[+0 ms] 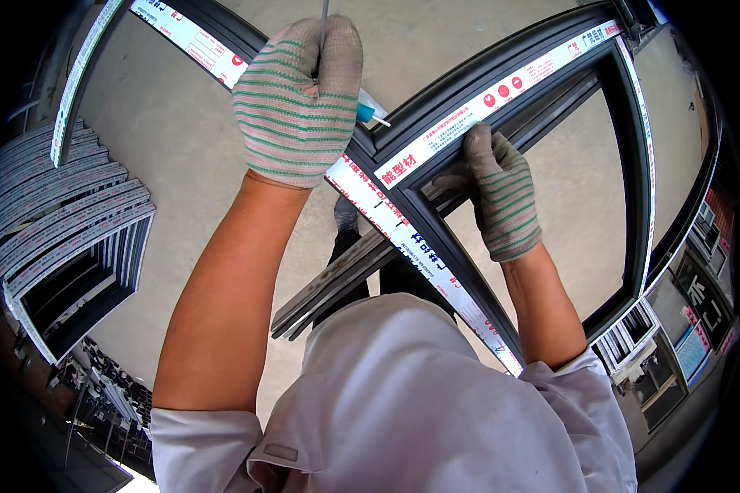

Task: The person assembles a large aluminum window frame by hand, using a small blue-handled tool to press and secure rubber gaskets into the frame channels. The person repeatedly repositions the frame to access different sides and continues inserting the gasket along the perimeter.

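Seen from above: left hand (298,99) in a striped work glove, fingers (337,49) closed tight around a thin metal rod (324,23) with a blue-handled tool tip (365,112) poking out beside the palm. Right hand (501,197), gloved, fingers curled over the dark window frame (633,123) at its taped corner joint, above a concrete floor (181,156). Stacked frames (66,222) far left.

A bare grey concrete floor (181,148) lies in even daylight. Left of it, dark window frames (66,238) stand stacked in a row; more frames (633,329) lean right of it.
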{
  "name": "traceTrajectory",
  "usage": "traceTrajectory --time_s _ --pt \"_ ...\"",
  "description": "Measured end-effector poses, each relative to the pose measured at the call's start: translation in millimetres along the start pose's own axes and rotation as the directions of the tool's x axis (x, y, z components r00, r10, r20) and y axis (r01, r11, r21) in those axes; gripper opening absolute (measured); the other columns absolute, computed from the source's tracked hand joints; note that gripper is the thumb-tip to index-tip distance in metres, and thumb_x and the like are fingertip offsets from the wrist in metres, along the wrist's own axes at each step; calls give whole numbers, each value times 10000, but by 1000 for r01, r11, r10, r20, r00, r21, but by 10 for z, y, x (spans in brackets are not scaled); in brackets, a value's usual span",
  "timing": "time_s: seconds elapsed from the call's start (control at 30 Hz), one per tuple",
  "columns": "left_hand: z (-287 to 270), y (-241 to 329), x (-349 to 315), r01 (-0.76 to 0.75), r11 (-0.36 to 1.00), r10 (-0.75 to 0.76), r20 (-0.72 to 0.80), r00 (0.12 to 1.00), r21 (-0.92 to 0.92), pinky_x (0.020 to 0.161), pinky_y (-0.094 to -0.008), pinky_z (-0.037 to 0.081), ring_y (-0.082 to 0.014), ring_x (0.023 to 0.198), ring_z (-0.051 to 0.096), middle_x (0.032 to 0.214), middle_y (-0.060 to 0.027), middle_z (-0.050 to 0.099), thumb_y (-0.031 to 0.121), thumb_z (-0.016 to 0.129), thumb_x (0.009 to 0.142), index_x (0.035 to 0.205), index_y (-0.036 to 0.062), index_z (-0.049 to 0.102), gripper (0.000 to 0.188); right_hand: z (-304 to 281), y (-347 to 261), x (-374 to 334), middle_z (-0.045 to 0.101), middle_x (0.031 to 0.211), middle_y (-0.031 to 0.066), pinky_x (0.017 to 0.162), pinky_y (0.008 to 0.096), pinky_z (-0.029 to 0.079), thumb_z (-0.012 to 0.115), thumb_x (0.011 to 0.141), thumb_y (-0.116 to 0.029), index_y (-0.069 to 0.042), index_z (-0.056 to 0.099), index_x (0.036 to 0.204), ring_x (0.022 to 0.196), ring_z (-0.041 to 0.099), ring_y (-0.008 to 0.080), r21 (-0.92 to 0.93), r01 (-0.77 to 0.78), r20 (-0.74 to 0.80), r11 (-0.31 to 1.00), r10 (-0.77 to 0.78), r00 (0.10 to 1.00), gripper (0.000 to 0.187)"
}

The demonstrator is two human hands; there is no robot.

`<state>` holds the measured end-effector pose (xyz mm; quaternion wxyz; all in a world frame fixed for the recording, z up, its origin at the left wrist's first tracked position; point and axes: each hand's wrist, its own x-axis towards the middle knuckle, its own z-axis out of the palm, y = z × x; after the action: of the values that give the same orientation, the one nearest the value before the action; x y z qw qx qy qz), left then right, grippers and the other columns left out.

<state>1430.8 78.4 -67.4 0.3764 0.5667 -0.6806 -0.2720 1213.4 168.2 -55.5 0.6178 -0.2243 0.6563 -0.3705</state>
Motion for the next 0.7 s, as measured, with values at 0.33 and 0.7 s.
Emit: traceTrajectory --time_s 0.33,0.7 --pt "-22 45 -10 50 998 -51 -15 999 -47 784 -289 513 -142 842 666 948 -95 719 216 611 1061 1091 -29 705 265 -458 -860 573 730 922 75 703 295 582 735 976 -175 -45 752 1084 833 705 169 -679 732 459 -55 -810 365 170" --pt "17 241 71 135 983 -150 -122 981 -124 540 -383 414 -211 572 559 631 -163 545 169 604 1021 763 -19 626 320 160 -1613 1155 710 823 217 784 420 550 540 1036 -454 10 755 941 770 701 319 -888 407 395 -215 97 914 520"
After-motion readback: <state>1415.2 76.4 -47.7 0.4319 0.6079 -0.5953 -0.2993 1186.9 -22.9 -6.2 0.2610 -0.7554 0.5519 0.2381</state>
